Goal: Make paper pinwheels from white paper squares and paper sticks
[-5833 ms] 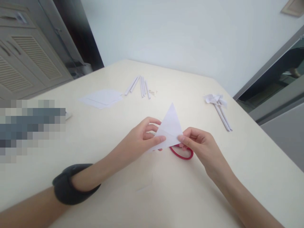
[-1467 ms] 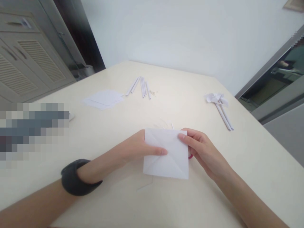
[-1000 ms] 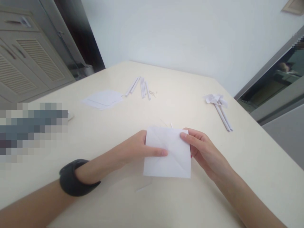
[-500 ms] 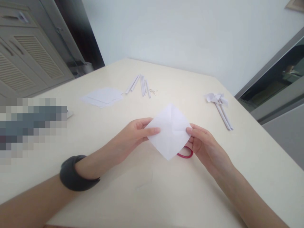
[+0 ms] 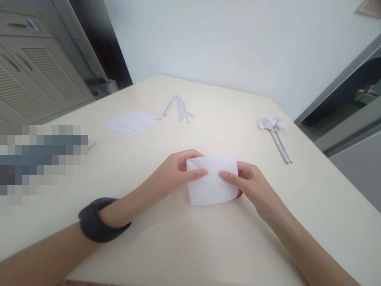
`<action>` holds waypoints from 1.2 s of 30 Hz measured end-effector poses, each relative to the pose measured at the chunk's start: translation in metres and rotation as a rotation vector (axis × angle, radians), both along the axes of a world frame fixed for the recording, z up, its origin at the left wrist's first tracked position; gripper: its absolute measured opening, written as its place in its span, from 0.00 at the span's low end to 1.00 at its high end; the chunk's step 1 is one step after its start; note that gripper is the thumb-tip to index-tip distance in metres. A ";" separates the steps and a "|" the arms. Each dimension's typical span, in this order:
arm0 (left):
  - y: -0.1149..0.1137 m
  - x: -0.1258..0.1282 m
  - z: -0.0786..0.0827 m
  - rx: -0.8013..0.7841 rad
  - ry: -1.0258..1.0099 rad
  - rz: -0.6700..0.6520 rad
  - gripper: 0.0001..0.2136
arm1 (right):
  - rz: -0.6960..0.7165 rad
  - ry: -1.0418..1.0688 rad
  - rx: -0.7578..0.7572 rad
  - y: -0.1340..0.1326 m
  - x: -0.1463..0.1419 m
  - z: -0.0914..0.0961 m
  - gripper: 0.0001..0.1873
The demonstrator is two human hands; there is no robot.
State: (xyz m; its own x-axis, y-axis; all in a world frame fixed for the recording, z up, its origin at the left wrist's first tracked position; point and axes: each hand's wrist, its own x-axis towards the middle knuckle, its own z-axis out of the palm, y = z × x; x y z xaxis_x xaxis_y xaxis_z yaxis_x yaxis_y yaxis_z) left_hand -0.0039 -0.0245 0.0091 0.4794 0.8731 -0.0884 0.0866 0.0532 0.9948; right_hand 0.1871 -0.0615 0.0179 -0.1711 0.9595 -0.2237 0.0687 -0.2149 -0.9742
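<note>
Both hands hold a white sheet of paper [image 5: 212, 186] just above the cream table [image 5: 208, 246], near its middle. The sheet shows diagonal creases and looks bent over at its top. My left hand [image 5: 175, 174] pinches its left edge with thumb on top and fingers behind. My right hand [image 5: 253, 188] grips the right side, thumb pressed on the paper's face. A thin strip of a red ring [image 5: 239, 194] shows at the sheet's right edge, under my right hand. A black band [image 5: 98, 220] sits on my left wrist.
A small stack of white paper squares [image 5: 131, 122] lies at the back left. Several rolled paper sticks [image 5: 178, 108] lie beyond the middle. A finished paper pinwheel on sticks [image 5: 275, 133] lies at the right. A louvred cabinet [image 5: 38, 79] stands left of the table.
The paper went from a folded triangle to an opened square, was turned to a diamond, and now sits lower as a shorter rectangle. Both hands stayed on its edges, and the red ring is mostly covered again.
</note>
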 end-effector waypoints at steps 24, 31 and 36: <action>0.002 -0.002 -0.015 -0.213 -0.067 -0.043 0.15 | -0.094 0.103 0.077 -0.004 -0.007 -0.015 0.10; 0.002 -0.004 -0.015 -0.171 -0.055 -0.016 0.14 | -0.081 0.011 0.046 -0.004 -0.006 -0.004 0.08; 0.002 -0.004 -0.013 -0.180 -0.046 -0.033 0.14 | -0.073 -0.001 0.055 -0.006 -0.006 -0.003 0.08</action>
State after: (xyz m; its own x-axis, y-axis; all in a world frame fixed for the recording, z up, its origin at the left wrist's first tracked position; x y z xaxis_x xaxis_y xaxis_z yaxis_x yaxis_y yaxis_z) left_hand -0.0079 -0.0222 -0.0042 0.5151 0.8287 -0.2191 0.0458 0.2287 0.9724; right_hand 0.1808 -0.0673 0.0144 -0.1003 0.9802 -0.1705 0.0559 -0.1656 -0.9846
